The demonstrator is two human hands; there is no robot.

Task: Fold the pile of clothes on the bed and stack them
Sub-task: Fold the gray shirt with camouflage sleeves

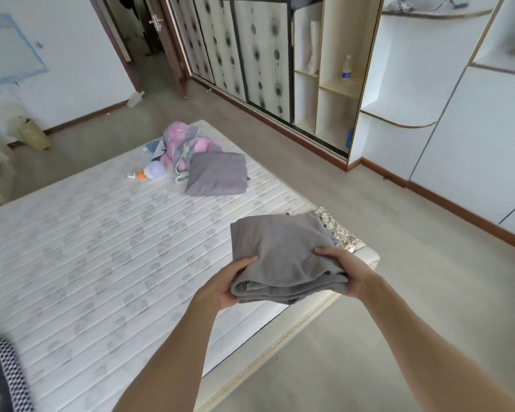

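Both hands pinch the folded grey cloth (283, 257) by its near corners, left hand (231, 285) and right hand (344, 269) with thumbs on top, keeping the layers together above the bed (101, 233) corner. Under it lies a patterned piece (341, 230), perhaps the stack. Farther off sit another folded grey item (217, 177) and the pink pile (185, 145).
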